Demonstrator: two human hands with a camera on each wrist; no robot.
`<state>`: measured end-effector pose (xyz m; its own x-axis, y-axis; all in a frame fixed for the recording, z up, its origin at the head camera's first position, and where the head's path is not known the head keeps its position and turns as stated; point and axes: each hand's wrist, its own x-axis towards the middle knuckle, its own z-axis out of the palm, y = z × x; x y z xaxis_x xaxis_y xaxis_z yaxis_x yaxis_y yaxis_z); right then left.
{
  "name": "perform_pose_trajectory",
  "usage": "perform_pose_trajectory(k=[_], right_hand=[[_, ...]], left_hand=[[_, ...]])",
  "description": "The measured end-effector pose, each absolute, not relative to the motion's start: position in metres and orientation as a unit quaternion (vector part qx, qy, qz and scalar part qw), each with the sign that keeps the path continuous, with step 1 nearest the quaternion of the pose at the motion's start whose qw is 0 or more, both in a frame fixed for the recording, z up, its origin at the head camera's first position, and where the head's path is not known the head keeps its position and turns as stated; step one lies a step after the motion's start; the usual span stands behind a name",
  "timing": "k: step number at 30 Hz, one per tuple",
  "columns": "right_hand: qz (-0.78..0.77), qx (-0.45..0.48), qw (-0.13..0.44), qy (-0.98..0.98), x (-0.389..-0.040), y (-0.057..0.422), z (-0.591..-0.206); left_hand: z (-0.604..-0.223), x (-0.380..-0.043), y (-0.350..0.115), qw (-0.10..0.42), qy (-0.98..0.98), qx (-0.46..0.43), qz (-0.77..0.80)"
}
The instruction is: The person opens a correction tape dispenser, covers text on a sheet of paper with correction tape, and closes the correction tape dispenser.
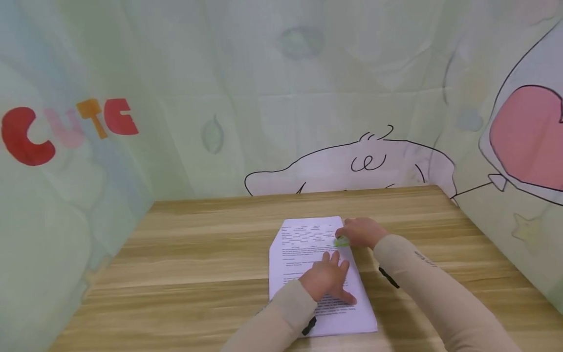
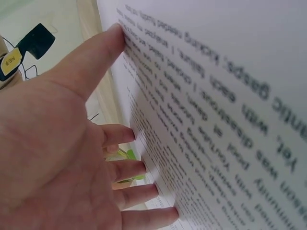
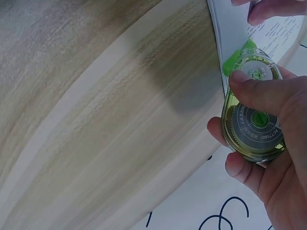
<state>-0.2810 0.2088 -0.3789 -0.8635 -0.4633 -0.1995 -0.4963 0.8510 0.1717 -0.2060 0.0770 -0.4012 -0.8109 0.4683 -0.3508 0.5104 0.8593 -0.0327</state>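
A stack of printed paper [image 1: 288, 266] lies on the wooden table, its upper left corner cut off or folded at a slant. My left hand [image 1: 327, 278] rests on the printed text with fingers spread; the left wrist view has its fingertips [image 2: 125, 134] touching the sheet. At the paper's upper right edge, my right hand [image 1: 362, 232] grips a clear correction tape dispenser [image 3: 256, 127] with a green tip and a dark wheel inside. The thumb lies over its flat face, other fingers curl behind it. Its green tip [image 3: 232, 62] meets the page at the edge.
The wooden table [image 1: 189, 264] reaches back to a printed cloth backdrop [image 1: 198, 73] with cartoon drawings and letters. Cloth also stands along the left and right sides. Dark straps sit at both sleeve cuffs.
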Motion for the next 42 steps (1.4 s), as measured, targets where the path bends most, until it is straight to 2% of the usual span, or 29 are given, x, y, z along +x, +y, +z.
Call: perform_pose_trajectory(k=[7,11,17,21,33,42], right_hand=[[0.063,-0.249,0.076,0.963,-0.282,0.215,-0.383],[-0.045,-0.205,0.082,0.974,-0.284,0.230,-0.392],[-0.205,-0.168,0.063,0.962,-0.279,0.247,-0.398],[-0.309,-0.153,0.088,0.935,-0.269,0.248,-0.394],[-0.543,-0.157,0.160,0.810,-0.240,0.235,-0.392],[-0.582,-0.186,0.180,0.771,-0.232,0.220,-0.395]], left_hand=[[-0.402,-0.205,0.074,0.164,0.951,0.258,-0.055],[-0.403,-0.206,0.073,0.160,0.951,0.262,-0.043],[-0.406,-0.212,0.067,0.170,0.950,0.263,0.020],[-0.404,-0.220,0.057,0.175,0.939,0.275,0.111],[-0.392,-0.229,0.022,0.049,0.908,0.240,0.341],[-0.397,-0.230,0.013,0.019,0.875,0.245,0.416]])
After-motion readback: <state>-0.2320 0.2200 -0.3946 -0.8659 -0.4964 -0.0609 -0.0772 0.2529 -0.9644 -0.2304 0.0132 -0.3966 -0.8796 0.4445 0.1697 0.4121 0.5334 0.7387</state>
